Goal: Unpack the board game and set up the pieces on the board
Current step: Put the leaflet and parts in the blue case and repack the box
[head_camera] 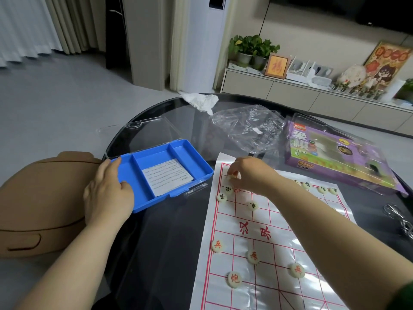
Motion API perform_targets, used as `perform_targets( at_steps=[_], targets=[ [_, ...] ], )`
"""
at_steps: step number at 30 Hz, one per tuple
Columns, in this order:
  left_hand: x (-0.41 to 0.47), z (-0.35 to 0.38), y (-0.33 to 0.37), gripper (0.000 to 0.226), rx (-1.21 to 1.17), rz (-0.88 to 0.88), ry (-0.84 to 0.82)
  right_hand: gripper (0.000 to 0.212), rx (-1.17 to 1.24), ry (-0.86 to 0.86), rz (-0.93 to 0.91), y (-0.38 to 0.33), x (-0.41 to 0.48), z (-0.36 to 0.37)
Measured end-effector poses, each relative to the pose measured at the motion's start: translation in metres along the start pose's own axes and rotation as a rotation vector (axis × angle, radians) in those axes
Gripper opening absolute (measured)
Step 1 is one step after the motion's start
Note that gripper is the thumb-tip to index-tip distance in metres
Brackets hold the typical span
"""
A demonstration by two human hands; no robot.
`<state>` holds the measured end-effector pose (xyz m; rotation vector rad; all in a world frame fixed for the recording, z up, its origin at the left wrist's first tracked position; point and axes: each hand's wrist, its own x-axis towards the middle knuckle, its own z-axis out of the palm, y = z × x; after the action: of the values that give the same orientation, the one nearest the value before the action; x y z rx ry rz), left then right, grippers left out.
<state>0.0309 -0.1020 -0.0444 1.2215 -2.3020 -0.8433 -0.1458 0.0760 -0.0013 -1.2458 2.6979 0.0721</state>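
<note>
Were noted: tabletop (169, 231) – glossy dark glass | board (274, 249) – glossy creased film | tray (154, 157) – smooth plastic | bag (245, 130) – crinkled clear film

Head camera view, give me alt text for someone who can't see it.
A person's right hand pinches a round piece at the far left corner of a paper chess board, while the left hand rests on a blue tray holding a leaflet.

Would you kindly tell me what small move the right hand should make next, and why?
Probably set down and release the piece that the right hand pinches at the far left corner of the board; other pieces already sit on line crossings.
</note>
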Motion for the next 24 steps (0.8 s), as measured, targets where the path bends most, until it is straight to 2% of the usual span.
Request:
perform_targets(
  at_steps=[4,9,11,18,24],
  targets=[
    [0.0,0.0,0.0,0.054,-0.001,-0.007,-0.003,0.033,-0.01,0.049,-0.012,-0.002,0.003,-0.001],
    [0.0,0.0,0.0,0.054,0.001,-0.003,-0.001,0.028,0.33,0.086,0.071,-0.002,0.017,-0.005],
    [0.001,0.0,-0.001,0.054,0.005,-0.004,-0.002,0.023,0.381,0.085,0.098,-0.001,0.022,-0.004],
    [0.002,0.001,-0.001,0.054,0.01,0.007,0.005,0.026,0.361,0.158,0.097,0.003,0.026,0.001],
    [0.002,0.001,-0.001,0.054,0.004,0.008,0.004,0.03,0.25,0.106,0.031,0.002,0.025,0.003]
  ],
)
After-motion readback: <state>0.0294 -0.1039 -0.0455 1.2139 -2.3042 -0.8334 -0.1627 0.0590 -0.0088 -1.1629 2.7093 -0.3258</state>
